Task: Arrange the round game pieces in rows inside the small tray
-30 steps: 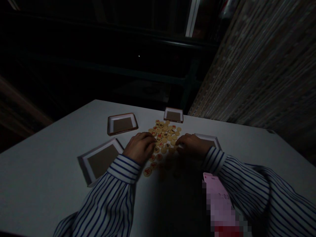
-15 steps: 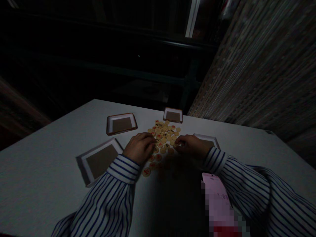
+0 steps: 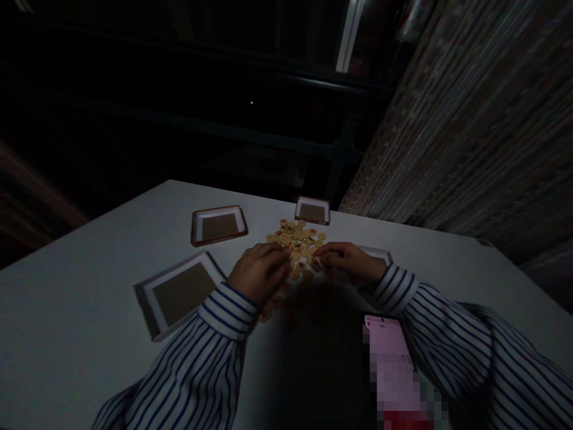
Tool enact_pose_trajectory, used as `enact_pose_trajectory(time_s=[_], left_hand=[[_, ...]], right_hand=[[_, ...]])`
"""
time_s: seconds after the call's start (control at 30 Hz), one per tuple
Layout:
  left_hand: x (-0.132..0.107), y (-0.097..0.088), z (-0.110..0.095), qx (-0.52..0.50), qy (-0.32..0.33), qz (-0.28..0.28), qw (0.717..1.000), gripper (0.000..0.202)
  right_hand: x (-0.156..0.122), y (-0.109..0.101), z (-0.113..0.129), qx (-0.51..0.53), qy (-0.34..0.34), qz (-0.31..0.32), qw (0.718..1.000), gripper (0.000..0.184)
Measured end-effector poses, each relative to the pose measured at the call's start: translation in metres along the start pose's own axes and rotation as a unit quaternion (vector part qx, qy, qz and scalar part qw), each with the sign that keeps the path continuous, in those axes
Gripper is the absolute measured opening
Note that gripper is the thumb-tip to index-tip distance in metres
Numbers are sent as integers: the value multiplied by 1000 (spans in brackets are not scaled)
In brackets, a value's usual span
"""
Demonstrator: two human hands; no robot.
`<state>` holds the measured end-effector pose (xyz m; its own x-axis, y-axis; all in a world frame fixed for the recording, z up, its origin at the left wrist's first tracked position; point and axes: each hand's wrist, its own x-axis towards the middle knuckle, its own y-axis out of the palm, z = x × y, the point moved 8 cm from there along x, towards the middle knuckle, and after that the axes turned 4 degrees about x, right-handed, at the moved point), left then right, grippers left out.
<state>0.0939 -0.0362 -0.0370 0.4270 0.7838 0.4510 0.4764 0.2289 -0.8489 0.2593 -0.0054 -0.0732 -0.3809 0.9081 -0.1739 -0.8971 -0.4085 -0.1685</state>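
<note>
A heap of round pale game discs (image 3: pixel 299 242) marked in red and black lies in the middle of a white table (image 3: pixel 89 334). My left hand (image 3: pixel 258 273) rests on the heap's left side, fingers curled over some discs. My right hand (image 3: pixel 347 261) lies at the heap's right edge, fingertips pinched together among the discs; what they grip is too small to make out. Both arms wear blue-striped white sleeves.
Shallow trays with brown floors ring the heap: one near left (image 3: pixel 152 298), one far left (image 3: pixel 218 210), a small one at the back (image 3: pixel 312 201), one behind my right hand (image 3: pixel 378 252). A pink phone (image 3: pixel 387 352) lies near my right forearm. A brick wall rises on the right.
Both hands have drawn closer together over the heap. My left hand now covers more of the discs, and my right fingertips have moved left into the pile.
</note>
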Motion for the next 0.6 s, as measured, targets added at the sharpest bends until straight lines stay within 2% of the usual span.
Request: enact_pose_trajectory(time_s=[0.2,0.43,0.6], left_hand=[[2,5,-24,-11,24,-18,999,28],[2,5,-26,-21,31,-43,998,21],[2,5,-28,-26,35,-34,998,21]], right_hand=[[2,18,2,32,23,1,999,23],[-3,32,18,63,12,-3,998,23],[-5,31,20,12,-10,-4,1000,23]])
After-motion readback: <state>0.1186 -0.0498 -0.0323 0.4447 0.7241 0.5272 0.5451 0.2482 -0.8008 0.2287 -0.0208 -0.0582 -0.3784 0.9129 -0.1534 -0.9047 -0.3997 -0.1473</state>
